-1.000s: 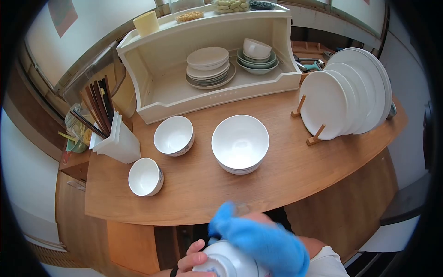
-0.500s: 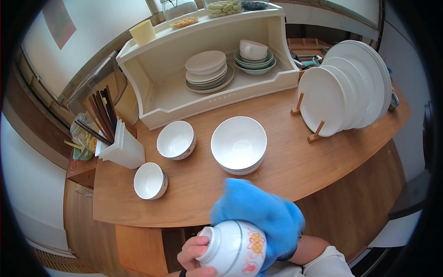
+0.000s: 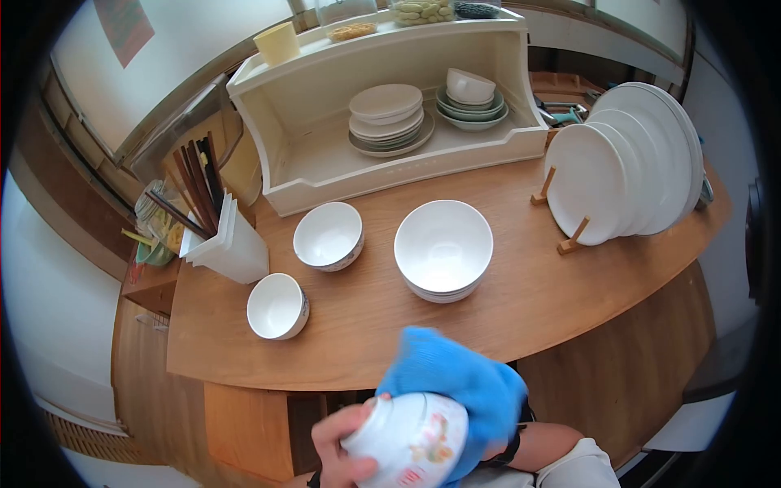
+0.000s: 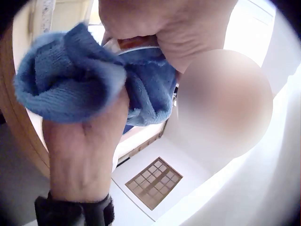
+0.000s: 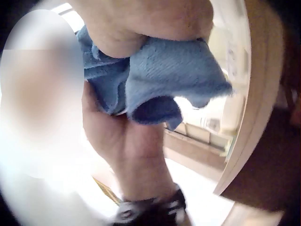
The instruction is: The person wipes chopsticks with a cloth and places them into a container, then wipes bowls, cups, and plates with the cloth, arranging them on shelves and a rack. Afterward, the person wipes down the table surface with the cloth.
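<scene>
Below the table's front edge, my left hand [image 3: 342, 443] grips a white bowl [image 3: 399, 451] with a floral print, fingers and thumb about its foot. The bowl is tipped on its side, its foot toward the left. A blue cloth [image 3: 460, 378] wraps its far right side. My right hand [image 5: 150, 23] holds the cloth against the bowl; in the head view its fingers are hidden beneath the fabric. Both wrist views show the bunched cloth between the two hands, with the bowl mostly hidden.
On the wooden table [image 3: 358, 342] stand two small bowls, a larger bowl stack [image 3: 443, 244], a chopstick holder [image 3: 232, 248] and a rack of white plates [image 3: 586, 187]. Behind them, a cream shelf [image 3: 317, 146] holds plates and bowls.
The bowl has come up and turned, so its printed side now shows. The cloth has shifted around its right side. The view has swung slightly; the bowls on the table stay put.
</scene>
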`<state>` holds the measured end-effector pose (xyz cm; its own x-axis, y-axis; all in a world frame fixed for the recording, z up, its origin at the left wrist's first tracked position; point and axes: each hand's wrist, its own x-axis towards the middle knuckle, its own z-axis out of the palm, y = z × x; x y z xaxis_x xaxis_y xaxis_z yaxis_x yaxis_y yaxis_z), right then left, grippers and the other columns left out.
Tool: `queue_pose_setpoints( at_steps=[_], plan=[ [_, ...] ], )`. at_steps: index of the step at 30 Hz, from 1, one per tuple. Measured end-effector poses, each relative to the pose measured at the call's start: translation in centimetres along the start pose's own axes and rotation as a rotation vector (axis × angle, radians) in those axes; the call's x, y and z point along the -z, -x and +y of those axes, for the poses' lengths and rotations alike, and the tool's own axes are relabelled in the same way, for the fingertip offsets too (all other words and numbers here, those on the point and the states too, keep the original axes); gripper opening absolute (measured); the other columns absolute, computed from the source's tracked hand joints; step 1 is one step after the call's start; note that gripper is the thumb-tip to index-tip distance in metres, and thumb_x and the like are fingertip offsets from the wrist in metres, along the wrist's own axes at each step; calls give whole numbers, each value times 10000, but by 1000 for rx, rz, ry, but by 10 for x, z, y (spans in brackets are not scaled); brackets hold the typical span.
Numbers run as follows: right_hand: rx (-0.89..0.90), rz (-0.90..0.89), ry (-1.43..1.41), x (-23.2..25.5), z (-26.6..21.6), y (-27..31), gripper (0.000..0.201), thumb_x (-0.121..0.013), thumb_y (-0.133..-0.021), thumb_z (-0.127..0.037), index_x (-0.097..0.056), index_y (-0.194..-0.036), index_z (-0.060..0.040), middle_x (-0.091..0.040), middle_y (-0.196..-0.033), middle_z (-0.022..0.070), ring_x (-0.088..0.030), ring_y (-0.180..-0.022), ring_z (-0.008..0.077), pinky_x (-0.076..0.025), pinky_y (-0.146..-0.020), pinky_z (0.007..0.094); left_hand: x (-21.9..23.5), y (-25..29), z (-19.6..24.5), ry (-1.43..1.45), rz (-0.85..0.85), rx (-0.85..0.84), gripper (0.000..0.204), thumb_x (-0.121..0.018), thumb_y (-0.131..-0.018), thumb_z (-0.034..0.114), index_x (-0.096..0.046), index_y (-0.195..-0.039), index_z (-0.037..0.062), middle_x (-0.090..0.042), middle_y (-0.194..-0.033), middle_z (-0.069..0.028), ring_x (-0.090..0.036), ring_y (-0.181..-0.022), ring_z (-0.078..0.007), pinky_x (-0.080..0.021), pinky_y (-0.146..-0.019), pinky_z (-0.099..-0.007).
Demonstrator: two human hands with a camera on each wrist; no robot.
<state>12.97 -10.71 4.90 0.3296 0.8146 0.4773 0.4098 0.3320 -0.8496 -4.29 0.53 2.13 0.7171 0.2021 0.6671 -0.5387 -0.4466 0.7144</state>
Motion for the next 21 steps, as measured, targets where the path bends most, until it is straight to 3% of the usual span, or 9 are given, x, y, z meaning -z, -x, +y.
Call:
queue_pose_setpoints(
  at_steps=[1,3,5,11,13,14,16,19,21],
  plan=[
    [-462,68,-199,-49,10,8,477,-735,-767,-191,-546,-1185,-59,-562,-1153,100,-543,-1054,240,-426,-929,340,-6,-3,-7,143,109,23,702,-736,-793,278,-348,-1360,134,-318,-1373,-313,-433,-1232,-472,-322,-1049,-548],
    [-148,196,-162,-62,36,35,586,-755,-757,-242,-518,-1260,-56,-527,-1273,159,-534,-1138,272,-428,-942,370,-7,-9,-15,137,297,112,566,-723,-832,329,-469,-1253,48,-435,-1328,-260,-523,-1183,-309,-371,-1052,-438],
    [-725,58,-1031,-66,75,70,664,-726,-788,-179,-398,-1351,-49,-521,-1270,116,-521,-1144,217,-459,-939,335,-1,1,-30,474,328,389,696,-708,-839,376,-355,-1343,50,-232,-1471,-265,-465,-1238,-357,-363,-1061,-433],
    [-611,369,-728,-38,-38,-6,246,-720,-736,-97,-644,-949,-2,-635,-841,94,-586,-690,208,-481,-601,333,13,-8,-30,1017,545,811,663,-469,-945,509,-336,-1369,17,-448,-1349,-166,-475,-1229,-278,-418,-1005,-422],
    [-69,-83,53,9,-36,-11,249,-758,-667,-95,-674,-882,-2,-649,-888,124,-601,-699,228,-477,-618,334,13,-8,-33,988,566,827,670,-417,-955,535,-338,-1373,18,-468,-1330,-161,-486,-1218,-272,-419,-1005,-420],
    [-68,-83,56,5,-40,-8,249,-758,-667,-95,-674,-882,-2,-649,-888,124,-601,-699,228,-477,-618,334,13,-3,-37,996,563,796,667,-456,-951,511,-313,-1373,14,-444,-1358,-155,-471,-1233,-256,-413,-1009,-414],
    [-610,64,374,-8,-49,10,439,-689,-789,-199,-583,-1186,-45,-581,-1174,190,-579,-1082,329,-473,-902,385,8,-6,-35,806,568,793,711,-451,-932,560,-321,-1361,8,-443,-1366,-174,-484,-1225,-278,-422,-1001,-424],
    [-796,167,-18,-21,3,27,347,-643,-759,-144,-624,-1076,-6,-594,-1094,233,-604,-996,377,-502,-846,390,-2,-4,-33,459,500,666,759,-484,-899,600,-308,-1344,11,-415,-1384,-206,-477,-1232,-296,-410,-1013,-423],
    [283,57,687,-29,25,33,387,-630,-715,-172,-604,-1036,41,-584,-1066,244,-590,-973,403,-497,-843,413,-14,-2,-28,215,424,473,787,-574,-857,588,-288,-1328,26,-387,-1365,-252,-443,-1255,-312,-359,-1055,-408]
  ],
)
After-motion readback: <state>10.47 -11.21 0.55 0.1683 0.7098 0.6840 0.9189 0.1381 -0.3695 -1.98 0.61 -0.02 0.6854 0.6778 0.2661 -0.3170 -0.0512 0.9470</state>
